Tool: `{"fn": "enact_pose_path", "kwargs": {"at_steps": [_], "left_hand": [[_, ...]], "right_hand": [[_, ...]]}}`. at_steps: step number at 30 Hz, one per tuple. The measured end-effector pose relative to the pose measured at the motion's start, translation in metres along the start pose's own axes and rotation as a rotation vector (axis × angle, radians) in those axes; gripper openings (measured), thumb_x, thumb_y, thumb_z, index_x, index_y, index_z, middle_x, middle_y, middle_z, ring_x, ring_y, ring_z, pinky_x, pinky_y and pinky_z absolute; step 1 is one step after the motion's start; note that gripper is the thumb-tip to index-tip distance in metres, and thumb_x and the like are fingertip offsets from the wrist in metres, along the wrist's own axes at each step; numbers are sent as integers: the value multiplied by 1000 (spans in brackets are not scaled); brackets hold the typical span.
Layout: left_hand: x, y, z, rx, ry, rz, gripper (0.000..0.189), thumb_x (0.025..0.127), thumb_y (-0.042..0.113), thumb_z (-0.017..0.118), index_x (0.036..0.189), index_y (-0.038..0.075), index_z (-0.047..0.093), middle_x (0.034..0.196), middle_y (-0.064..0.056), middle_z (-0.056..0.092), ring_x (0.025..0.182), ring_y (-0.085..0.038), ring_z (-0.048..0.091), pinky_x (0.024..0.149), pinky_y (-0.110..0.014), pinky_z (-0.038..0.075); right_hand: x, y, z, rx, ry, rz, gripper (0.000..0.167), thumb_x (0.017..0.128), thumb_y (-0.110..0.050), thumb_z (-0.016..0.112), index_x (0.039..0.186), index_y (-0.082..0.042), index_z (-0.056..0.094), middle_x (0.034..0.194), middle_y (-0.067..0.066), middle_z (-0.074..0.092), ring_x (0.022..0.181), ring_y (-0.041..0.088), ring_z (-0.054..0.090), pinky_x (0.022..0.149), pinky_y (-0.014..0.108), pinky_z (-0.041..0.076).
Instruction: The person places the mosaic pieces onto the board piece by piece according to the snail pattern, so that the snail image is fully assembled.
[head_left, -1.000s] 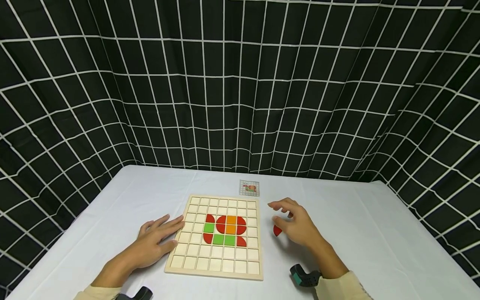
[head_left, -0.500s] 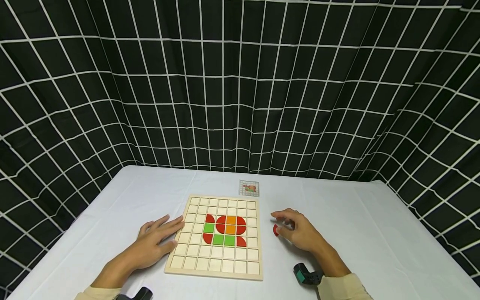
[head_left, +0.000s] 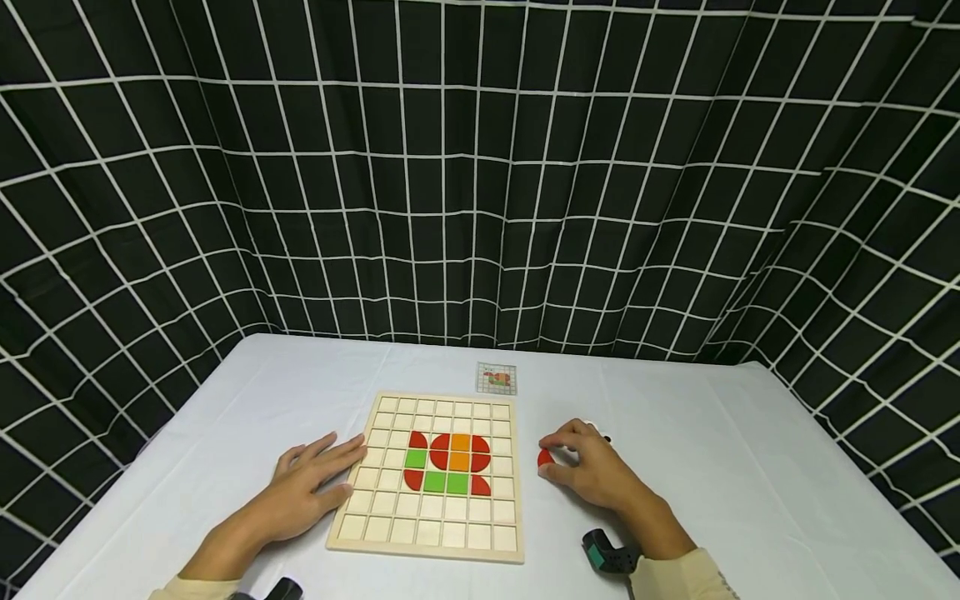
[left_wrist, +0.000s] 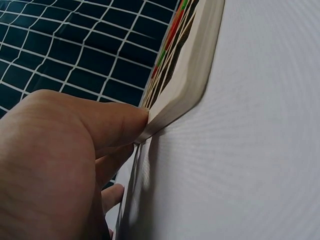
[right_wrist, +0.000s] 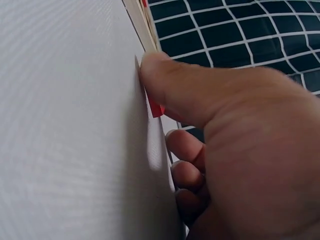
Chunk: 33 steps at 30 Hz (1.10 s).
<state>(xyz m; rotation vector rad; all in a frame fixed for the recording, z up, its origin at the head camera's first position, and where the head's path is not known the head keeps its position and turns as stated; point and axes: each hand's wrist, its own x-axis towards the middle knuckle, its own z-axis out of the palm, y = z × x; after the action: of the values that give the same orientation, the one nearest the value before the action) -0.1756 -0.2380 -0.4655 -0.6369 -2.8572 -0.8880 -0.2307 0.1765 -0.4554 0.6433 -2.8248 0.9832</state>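
Observation:
The wooden grid board [head_left: 423, 531] lies on the white table, with red, green and orange tiles set in its middle squares. My left hand [head_left: 307, 482] rests flat at the board's left edge, fingers spread; the thumb [left_wrist: 120, 121] touches its side in the left wrist view. Right of the board, my right hand [head_left: 588, 467] pinches a red tile [head_left: 545, 459] with a curved edge between thumb and index finger, close over the cloth. In the right wrist view the thumb covers much of that red tile [right_wrist: 156, 109], and the other fingers are curled.
A small printed card [head_left: 497, 378] showing a coloured pattern lies behind the board. Partly hidden behind my right hand is a small white and black piece [head_left: 605, 436]. A black grid-lined curtain [head_left: 450, 208] closes off the table's back and sides.
My right thumb and index finger have closed on the red tile and brought it slightly left. A small white and black piece now shows behind that hand. My left hand stays put.

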Motion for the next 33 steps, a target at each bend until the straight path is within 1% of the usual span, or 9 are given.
{"fn": "enact_pose_path", "kwargs": {"at_steps": [5, 7, 12, 16, 20, 23, 26, 29, 33], "left_hand": [[0, 1, 0, 4, 16, 19, 45, 95, 20, 60, 138, 9, 55, 148, -2, 42, 138, -40, 25, 103, -61, 7], [0, 1, 0, 4, 19, 22, 45, 94, 20, 60, 137, 9, 55, 148, -2, 43, 137, -41, 25, 103, -61, 7], [0, 1, 1, 2, 18, 23, 45, 94, 19, 60, 137, 9, 55, 148, -2, 43, 137, -41, 25, 103, -61, 8], [1, 1, 2, 3, 14, 22, 45, 94, 19, 61, 138, 9, 55, 148, -2, 43, 138, -41, 25, 103, -61, 7], [1, 0, 2, 6, 5, 17, 46, 94, 20, 61, 138, 10, 55, 148, -2, 42, 138, -40, 25, 103, -61, 7], [1, 0, 1, 2, -1, 9, 46, 94, 21, 61, 138, 10, 54, 148, -1, 42, 138, -40, 24, 103, -61, 6], [1, 0, 0, -1, -4, 7, 46, 95, 21, 61, 139, 10, 54, 149, -1, 41, 138, -41, 23, 103, -61, 5], [0, 0, 0, -6, -2, 10, 46, 95, 21, 60, 139, 10, 54, 149, -2, 41, 138, -41, 23, 103, -61, 5], [0, 0, 0, -10, 8, 19, 46, 94, 20, 61, 138, 9, 55, 148, -3, 42, 138, -41, 25, 103, -61, 7]], "right_hand": [[-1, 0, -2, -13, 3, -42, 21, 82, -14, 78, 102, -13, 73, 97, -6, 54, 97, 19, 51, 86, 45, 43], [-2, 1, -2, -10, 18, -49, 18, 81, -14, 79, 99, -13, 73, 95, -6, 55, 94, 19, 52, 84, 44, 43], [-3, 4, 0, -17, 91, -30, 17, 75, -18, 84, 86, -17, 71, 85, -10, 57, 81, 13, 52, 74, 33, 46], [-4, 4, 1, -26, 144, -8, 18, 73, -18, 85, 83, -16, 71, 79, -12, 58, 73, 11, 51, 66, 28, 46], [-4, 3, 1, -8, 162, 25, 17, 75, -18, 84, 85, -15, 72, 79, -13, 59, 73, 10, 52, 67, 28, 47], [-4, 2, 2, 16, 174, 24, 16, 76, -18, 84, 86, -14, 72, 80, -12, 62, 75, 9, 56, 69, 28, 50], [-2, -2, 3, 32, 209, -3, 17, 75, -17, 85, 87, -13, 72, 79, -11, 62, 72, 9, 56, 66, 26, 49], [2, -9, 4, 36, 243, -60, 17, 75, -15, 85, 87, -12, 73, 76, -10, 60, 68, 11, 53, 60, 25, 46], [8, -20, 5, 40, 253, -122, 16, 76, -15, 84, 87, -13, 73, 76, -11, 59, 67, 14, 51, 58, 25, 44]]}}
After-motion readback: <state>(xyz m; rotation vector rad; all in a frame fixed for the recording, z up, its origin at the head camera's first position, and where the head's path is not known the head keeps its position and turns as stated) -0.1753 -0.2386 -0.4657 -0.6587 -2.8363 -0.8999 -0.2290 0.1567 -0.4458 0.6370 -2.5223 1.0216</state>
